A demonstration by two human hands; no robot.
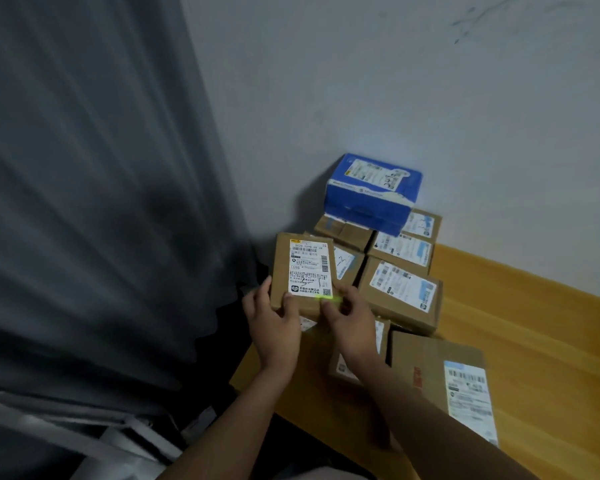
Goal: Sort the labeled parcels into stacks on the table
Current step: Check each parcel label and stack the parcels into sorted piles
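A small brown cardboard parcel [303,268] with a white shipping label is held up above the table's left end. My left hand [274,323] grips its lower left corner. My right hand [347,323] pinches its lower right edge, where a small yellow-green object [331,298] shows at the fingertips. Behind it lie several labelled brown parcels [400,294] packed close together, with a blue box [373,192] stacked on top at the back against the wall. A larger flat brown parcel [444,379] lies nearest me on the right.
The wooden table [541,334] stands in a corner against a pale wall [430,98]. A dark grey curtain [101,202] hangs along the table's left edge. Bare wood shows to the right of the parcels.
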